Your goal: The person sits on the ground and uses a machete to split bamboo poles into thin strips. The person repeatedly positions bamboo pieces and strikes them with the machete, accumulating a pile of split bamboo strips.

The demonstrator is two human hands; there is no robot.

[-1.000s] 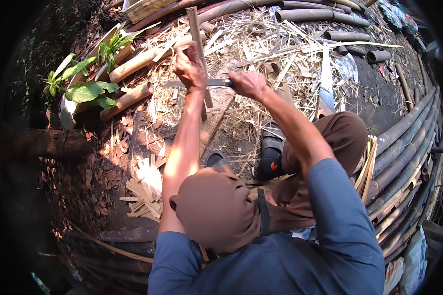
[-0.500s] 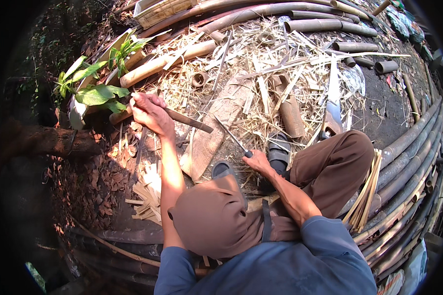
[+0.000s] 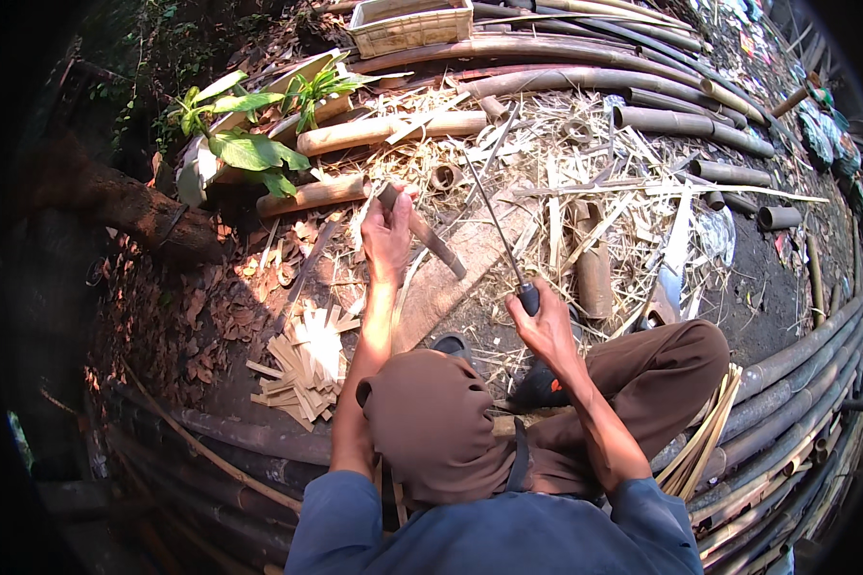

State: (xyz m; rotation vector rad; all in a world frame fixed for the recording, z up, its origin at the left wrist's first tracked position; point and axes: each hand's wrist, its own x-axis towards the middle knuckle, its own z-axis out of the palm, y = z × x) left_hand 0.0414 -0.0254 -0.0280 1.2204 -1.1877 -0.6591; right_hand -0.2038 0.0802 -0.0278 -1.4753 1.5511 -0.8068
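My left hand (image 3: 387,244) is raised over the near left end of a wooden plank (image 3: 451,299), its fingers closed round a split piece of bamboo (image 3: 439,252). The bamboo slants down to the right, its lower end above the plank. To the right, my right hand (image 3: 547,331) grips the dark handle of a long, thin-bladed knife (image 3: 495,218). The blade points up and away to the left, apart from the bamboo. Beneath my right hand a sandalled foot (image 3: 539,385) partly shows.
Bamboo shavings (image 3: 537,168) litter the ground around the plank. A bamboo tube (image 3: 594,273) and a handsaw (image 3: 674,254) lie to the right. Cut slats (image 3: 302,369) are heaped at left. Long bamboo poles (image 3: 777,402) line the right side; a crate (image 3: 408,27) stands at the far side.
My left hand has come rightward with the bamboo, closer to the knife. My right hand has lifted the knife, and its blade now points more steeply away from me. The view has shifted.
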